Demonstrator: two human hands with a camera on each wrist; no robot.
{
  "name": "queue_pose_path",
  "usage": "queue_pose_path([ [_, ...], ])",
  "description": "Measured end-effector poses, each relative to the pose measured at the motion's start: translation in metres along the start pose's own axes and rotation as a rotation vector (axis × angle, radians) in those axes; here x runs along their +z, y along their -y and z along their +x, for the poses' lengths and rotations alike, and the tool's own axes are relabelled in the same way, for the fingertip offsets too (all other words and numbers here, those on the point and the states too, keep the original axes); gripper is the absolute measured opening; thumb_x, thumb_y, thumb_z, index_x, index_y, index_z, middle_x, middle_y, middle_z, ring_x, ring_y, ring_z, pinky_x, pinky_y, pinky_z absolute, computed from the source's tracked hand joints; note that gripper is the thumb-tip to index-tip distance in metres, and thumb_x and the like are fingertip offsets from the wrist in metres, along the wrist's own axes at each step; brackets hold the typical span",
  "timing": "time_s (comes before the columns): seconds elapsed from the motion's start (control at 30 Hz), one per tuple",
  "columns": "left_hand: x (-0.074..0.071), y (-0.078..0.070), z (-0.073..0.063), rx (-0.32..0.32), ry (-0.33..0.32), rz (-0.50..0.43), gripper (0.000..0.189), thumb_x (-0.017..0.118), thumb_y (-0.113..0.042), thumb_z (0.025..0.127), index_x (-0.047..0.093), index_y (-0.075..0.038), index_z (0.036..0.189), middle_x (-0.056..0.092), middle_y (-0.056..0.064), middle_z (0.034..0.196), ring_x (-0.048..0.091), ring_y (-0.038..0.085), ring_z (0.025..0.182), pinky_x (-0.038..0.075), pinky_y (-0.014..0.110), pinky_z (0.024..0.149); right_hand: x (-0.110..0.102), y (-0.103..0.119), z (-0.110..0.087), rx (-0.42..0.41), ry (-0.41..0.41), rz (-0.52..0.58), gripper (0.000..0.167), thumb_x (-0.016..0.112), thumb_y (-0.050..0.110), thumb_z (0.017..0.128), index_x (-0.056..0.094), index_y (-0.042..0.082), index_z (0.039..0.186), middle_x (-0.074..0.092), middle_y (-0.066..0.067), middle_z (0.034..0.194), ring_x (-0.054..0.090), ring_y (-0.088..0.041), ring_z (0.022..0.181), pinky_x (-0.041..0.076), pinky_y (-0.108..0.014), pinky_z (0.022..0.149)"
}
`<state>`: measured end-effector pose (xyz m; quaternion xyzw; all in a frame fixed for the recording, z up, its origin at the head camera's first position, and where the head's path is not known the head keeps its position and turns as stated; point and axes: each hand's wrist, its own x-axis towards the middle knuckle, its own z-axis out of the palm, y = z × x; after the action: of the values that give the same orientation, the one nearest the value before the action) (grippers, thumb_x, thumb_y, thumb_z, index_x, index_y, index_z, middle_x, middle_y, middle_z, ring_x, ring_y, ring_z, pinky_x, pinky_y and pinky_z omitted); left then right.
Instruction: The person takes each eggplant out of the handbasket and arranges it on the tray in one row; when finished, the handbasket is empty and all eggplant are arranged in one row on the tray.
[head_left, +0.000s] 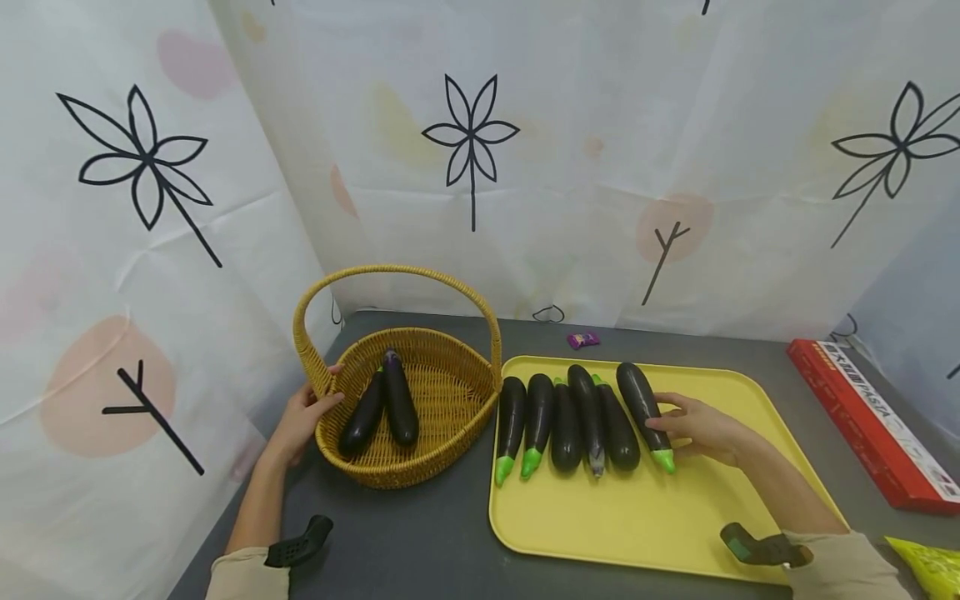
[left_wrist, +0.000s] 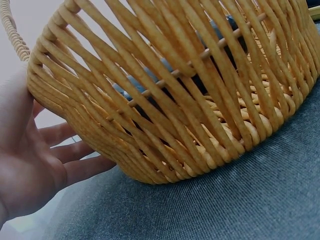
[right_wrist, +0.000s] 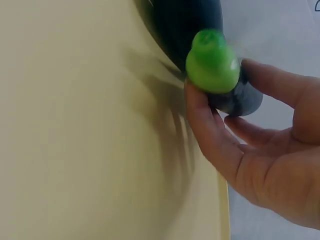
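At the left, a wicker basket [head_left: 442,467] with a tall handle holds a dark eggplant [head_left: 401,400] and a second eggplant [head_left: 363,417] leaning beside it. My left hand [head_left: 300,421] grips the basket's left side by the foot of the handle, thumb at the rim; the left wrist view has its other fingers [left_wrist: 82,167] along the outer wall. Above the yellow tray [head_left: 600,525], my right hand [head_left: 705,429] pinches an eggplant [head_left: 637,396] with a green end, thumb on one side and fingers on the other. Left of it on the tray lies a row of several eggplants [head_left: 566,429].
A small purple packet [head_left: 582,340] lies behind the tray. Right of the tray are a red pasta box [head_left: 870,425] and a yellow-green bag [head_left: 930,567]. A patterned white cloth [head_left: 525,233] hangs behind the dark table [head_left: 420,542].
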<state>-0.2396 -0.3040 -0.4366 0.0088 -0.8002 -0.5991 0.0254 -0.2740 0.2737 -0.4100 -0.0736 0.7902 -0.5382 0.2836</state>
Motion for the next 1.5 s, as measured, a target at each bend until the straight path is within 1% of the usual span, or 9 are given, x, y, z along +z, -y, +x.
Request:
queue_pose_path([
  [0.1,0.0,0.0,0.0,-0.003,-0.002,-0.001,0.058,0.052,-0.025,0.1,0.028,-0.009,0.151,0.037,0.023,0.141,0.048,0.005,0.104,0.044,0.023,0.08,0.002,0.0,0.001,0.0,-0.031,-0.037,0.08,0.06,0.022,0.095,0.009,-0.01,0.147,0.033,-0.037,0.133,0.052,-0.04,0.111,0.047,-0.05,0.085],
  [0.2,0.0,-0.001,0.0,-0.006,-0.004,0.002,0.058,0.052,-0.025,0.1,0.028,-0.009,0.151,0.037,0.023,0.141,0.047,0.006,0.105,0.044,0.023,0.08,0.005,0.001,0.004,0.0,-0.042,-0.054,0.077,0.06,0.021,0.096,0.011,-0.014,0.145,0.037,-0.038,0.13,0.056,-0.037,0.106,0.049,-0.049,0.083],
  [0.43,0.001,-0.001,0.0,-0.011,-0.008,0.012,0.056,0.051,-0.023,0.1,0.029,-0.008,0.15,0.036,0.023,0.141,0.045,0.015,0.111,0.042,0.023,0.081,0.013,0.0,0.007,0.017,-0.107,-0.11,0.08,0.062,0.027,0.094,0.015,-0.012,0.145,0.035,-0.041,0.132,0.057,-0.03,0.099,0.052,-0.044,0.077],
  [0.57,0.001,-0.001,0.0,-0.007,-0.005,0.011,0.057,0.051,-0.023,0.1,0.029,-0.008,0.15,0.036,0.023,0.141,0.044,0.018,0.112,0.042,0.024,0.082,0.015,0.0,0.007,0.026,-0.116,-0.1,0.077,0.056,0.032,0.097,0.015,-0.012,0.145,0.039,-0.038,0.129,0.058,-0.033,0.101,0.052,-0.042,0.077],
  [0.77,0.001,0.0,0.001,0.002,-0.003,0.011,0.056,0.051,-0.023,0.1,0.029,-0.007,0.15,0.036,0.023,0.141,0.045,0.011,0.109,0.042,0.023,0.081,0.014,-0.002,0.006,0.021,-0.109,-0.067,0.07,0.05,0.032,0.1,0.018,-0.011,0.145,0.051,-0.03,0.121,0.056,-0.038,0.106,0.053,-0.04,0.076],
  [0.93,0.001,0.001,0.001,0.007,-0.001,0.012,0.056,0.051,-0.023,0.1,0.029,-0.007,0.15,0.036,0.024,0.141,0.046,0.01,0.107,0.043,0.024,0.081,0.012,-0.006,0.005,0.02,-0.108,-0.038,0.068,0.048,0.029,0.101,0.017,-0.012,0.144,0.055,-0.026,0.116,0.058,-0.035,0.103,0.053,-0.04,0.076],
  [1.17,0.001,0.001,0.0,0.001,-0.003,0.013,0.056,0.051,-0.024,0.101,0.029,-0.008,0.15,0.036,0.024,0.141,0.046,0.011,0.108,0.043,0.024,0.081,0.011,-0.007,0.005,0.017,-0.128,-0.043,0.066,0.048,0.028,0.101,0.019,-0.014,0.143,0.057,-0.025,0.113,0.061,-0.03,0.096,0.053,-0.04,0.075],
  [1.4,0.001,-0.002,-0.001,-0.01,0.006,0.001,0.058,0.05,-0.024,0.101,0.026,-0.011,0.152,0.034,0.023,0.144,0.038,0.032,0.123,0.042,0.028,0.085,0.004,-0.007,0.003,0.015,-0.129,-0.036,0.068,0.045,0.032,0.102,0.019,-0.015,0.143,0.056,-0.029,0.116,0.062,-0.032,0.097,0.052,-0.041,0.077],
  [1.5,0.001,-0.002,-0.001,-0.006,0.008,0.0,0.057,0.05,-0.023,0.101,0.026,-0.01,0.152,0.033,0.024,0.144,0.037,0.034,0.125,0.041,0.031,0.086,-0.005,-0.006,0.0,0.005,-0.118,-0.045,0.071,0.042,0.035,0.103,0.016,-0.016,0.143,0.051,-0.033,0.12,0.06,-0.035,0.1,0.051,-0.042,0.08],
])
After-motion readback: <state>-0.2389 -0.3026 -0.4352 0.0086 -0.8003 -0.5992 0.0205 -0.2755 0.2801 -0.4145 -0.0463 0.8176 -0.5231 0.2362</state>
